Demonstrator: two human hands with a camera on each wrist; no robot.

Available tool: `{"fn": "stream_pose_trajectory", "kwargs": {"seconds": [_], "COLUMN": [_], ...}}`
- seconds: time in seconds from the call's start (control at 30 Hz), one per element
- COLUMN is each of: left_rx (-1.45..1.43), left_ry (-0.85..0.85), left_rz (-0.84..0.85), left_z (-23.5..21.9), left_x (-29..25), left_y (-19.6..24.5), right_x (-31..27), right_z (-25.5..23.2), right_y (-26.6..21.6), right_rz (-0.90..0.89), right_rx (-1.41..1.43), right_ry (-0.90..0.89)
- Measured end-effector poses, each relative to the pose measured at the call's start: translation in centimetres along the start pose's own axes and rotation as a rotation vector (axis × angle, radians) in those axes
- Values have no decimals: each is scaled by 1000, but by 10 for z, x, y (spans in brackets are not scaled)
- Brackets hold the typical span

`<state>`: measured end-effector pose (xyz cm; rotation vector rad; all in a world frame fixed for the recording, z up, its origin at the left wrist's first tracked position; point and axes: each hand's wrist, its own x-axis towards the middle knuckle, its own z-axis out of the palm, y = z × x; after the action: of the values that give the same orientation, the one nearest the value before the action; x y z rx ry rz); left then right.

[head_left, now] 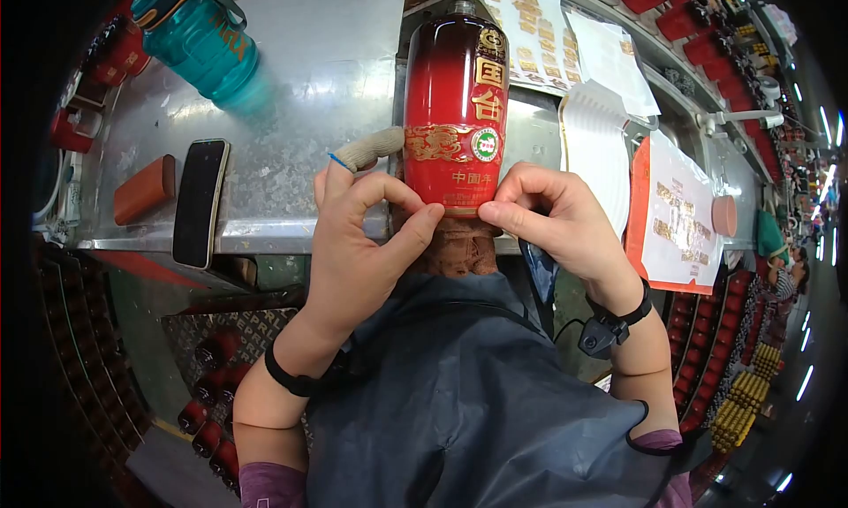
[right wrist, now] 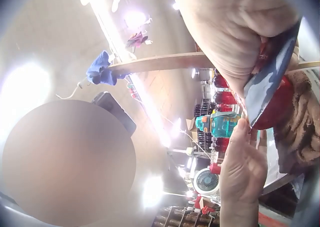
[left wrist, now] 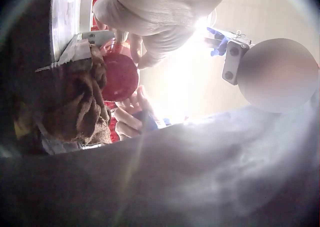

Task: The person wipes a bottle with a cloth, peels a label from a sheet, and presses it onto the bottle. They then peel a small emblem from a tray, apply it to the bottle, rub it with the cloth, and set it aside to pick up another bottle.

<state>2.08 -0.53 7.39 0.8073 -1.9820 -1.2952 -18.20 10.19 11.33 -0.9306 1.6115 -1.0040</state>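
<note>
A red liquor bottle [head_left: 450, 84], dark toward its neck, lies with its base toward me on a brown cloth [head_left: 459, 250]. Gold characters and a round green-and-white seal [head_left: 485, 144] decorate its front. My left hand [head_left: 353, 243] pinches with thumb and index finger at the base's left edge. One of its other fingers wears a knitted finger cover [head_left: 375, 148] and stretches along the bottle's side. At the base's right edge, my right hand [head_left: 565, 221] pinches with thumb and index finger. The left wrist view shows the round bottle base [left wrist: 120, 77] between both hands. Any small piece under the fingertips is hidden.
On the metal table [head_left: 291, 155] stand a teal water bottle [head_left: 203, 49], a phone [head_left: 201, 203] and a brown case [head_left: 144, 190]. Sheets of gold stickers [head_left: 530, 31], a white tray [head_left: 594, 155] and an orange-edged sticker sheet [head_left: 676, 212] lie rightward. Racks of red bottles [head_left: 715, 340] flank the table.
</note>
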Motion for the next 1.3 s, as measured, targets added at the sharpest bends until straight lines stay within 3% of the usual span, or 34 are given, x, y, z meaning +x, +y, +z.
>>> {"fn": "stream_pose_trajectory", "kwargs": {"seconds": [0.63,0.93,1.0,1.03,1.1,1.13,1.2,1.23,1.3], "left_rx": [-42,-399,-675,-677,-496,-496,119,120,136], "left_ry": [50,-65,-88,-81,-2,7,-75,-17,-12], "left_rz": [-2,-368,-502,-502,-255,-256,85,223,219], "left_z": [3,-4,-6,-3,5,2,-1,6,7], "left_x": [-1,-7,-7,-7,-5,-4,0,4,11], "left_y": [-10,-21,-20,-26,-38,-35,-24,-27,-27], "right_x": [0,1,0,0,0,0,0,0,0], "right_z": [3,4,5,5,5,5,6,7,6], "right_y": [1,-1,-2,-1,-1,-2,-3,-4,-4], "right_rz": [-19,3,-1,-1,11,10,16,15,31], "right_rx": [-57,-47,-54,-57,-68,-72,-44,-49,-51], "right_ry": [18,20,28,21,39,31,41,30,38]}}
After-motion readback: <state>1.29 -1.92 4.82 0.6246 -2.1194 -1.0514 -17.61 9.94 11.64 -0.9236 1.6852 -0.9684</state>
